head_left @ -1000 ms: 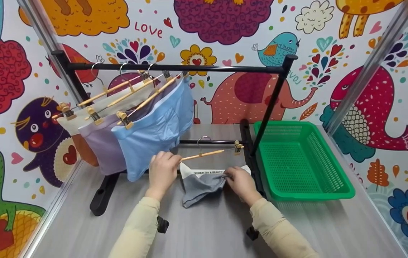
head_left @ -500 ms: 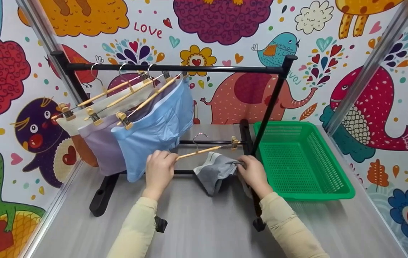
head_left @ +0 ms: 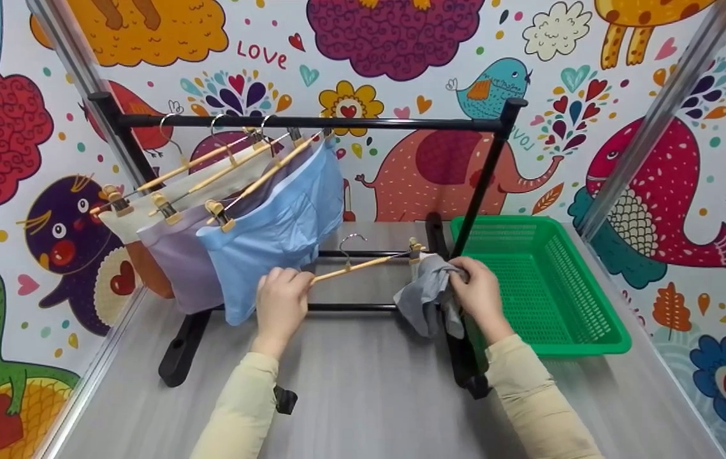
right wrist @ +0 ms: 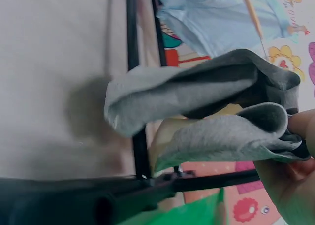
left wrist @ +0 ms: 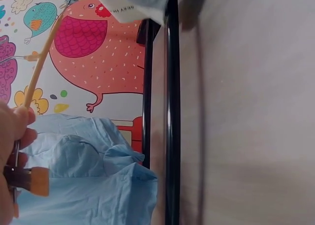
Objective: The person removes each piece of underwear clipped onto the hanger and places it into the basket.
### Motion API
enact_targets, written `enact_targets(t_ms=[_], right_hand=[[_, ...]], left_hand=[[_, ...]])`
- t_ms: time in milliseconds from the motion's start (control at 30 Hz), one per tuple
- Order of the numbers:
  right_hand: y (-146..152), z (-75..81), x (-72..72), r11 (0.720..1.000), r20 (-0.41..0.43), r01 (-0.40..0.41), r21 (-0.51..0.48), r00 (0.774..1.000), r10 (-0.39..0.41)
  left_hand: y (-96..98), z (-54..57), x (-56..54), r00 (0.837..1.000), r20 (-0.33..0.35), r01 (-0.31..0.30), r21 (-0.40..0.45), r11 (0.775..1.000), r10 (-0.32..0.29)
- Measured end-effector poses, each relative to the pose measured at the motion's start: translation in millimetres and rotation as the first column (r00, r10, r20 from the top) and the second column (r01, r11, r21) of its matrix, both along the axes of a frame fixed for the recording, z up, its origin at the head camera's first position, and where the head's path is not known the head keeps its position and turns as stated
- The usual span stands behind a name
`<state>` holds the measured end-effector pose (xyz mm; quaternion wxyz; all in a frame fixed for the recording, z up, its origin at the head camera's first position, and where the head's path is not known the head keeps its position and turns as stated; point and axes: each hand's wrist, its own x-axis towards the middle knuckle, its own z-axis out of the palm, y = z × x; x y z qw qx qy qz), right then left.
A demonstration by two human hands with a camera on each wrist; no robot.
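Observation:
In the head view my left hand (head_left: 281,309) grips a wooden clip hanger (head_left: 356,266) near its left end. The hanger's hook points up, and its far clip (head_left: 416,247) shows at the right end. My right hand (head_left: 480,290) pinches bunched grey underpants (head_left: 429,293) beside that clip. Their white waistband with lettering (left wrist: 129,9) shows below the far clip in the left wrist view, with a gap between. In the right wrist view the grey cloth (right wrist: 211,136) hangs in folds from my fingertips. A near clip (left wrist: 39,181) sits under my left hand.
A black garment rack (head_left: 401,123) stands around the work. Light blue underpants (head_left: 273,220), purple ones (head_left: 187,255) and a white-and-brown pair (head_left: 146,261) hang on its left part. Right of the rack is a green plastic basket (head_left: 592,348) on the grey table (head_left: 363,395).
My right hand has drawn the grey underpants to the right and up, toward the hanger's right end, bunching them. My left hand has shifted slightly left with the hanger.

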<state>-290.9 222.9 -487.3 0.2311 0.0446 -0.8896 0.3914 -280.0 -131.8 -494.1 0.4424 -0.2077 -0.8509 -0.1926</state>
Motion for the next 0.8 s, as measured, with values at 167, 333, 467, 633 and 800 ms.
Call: enact_targets(t_ms=[167, 333, 467, 633, 800], right_hand=[[14, 15.2, 2.4, 0.998, -0.004, 0.024, -0.052, 1.0, -0.024], [28, 28.7, 5.8, 0.995, -0.041, 0.051, -0.083, 0.998, -0.054], [40, 37.4, 8.1, 0.993, -0.071, 0.076, -0.086, 0.994, -0.082], [55, 46.7, 11.1, 0.992, -0.071, 0.098, -0.083, 0.992, -0.104], [70, 55.1, 16.0, 0.988, -0.046, 0.122, -0.091, 0.991, -0.127]], left_hand=[[-0.5, 4.9, 0.7, 1.0, 0.002, 0.001, -0.002, 1.0, -0.001], [-1.5, 9.8, -0.3, 1.0, -0.016, 0.002, -0.006, 1.0, -0.002], [-1.8, 14.6, -0.4, 1.0, -0.024, 0.001, -0.012, 1.0, -0.001], [-1.3, 19.4, 0.8, 1.0, -0.004, 0.007, -0.013, 1.0, -0.007], [-1.1, 22.1, 1.1, 1.0, 0.012, 0.004, -0.016, 1.0, -0.004]])
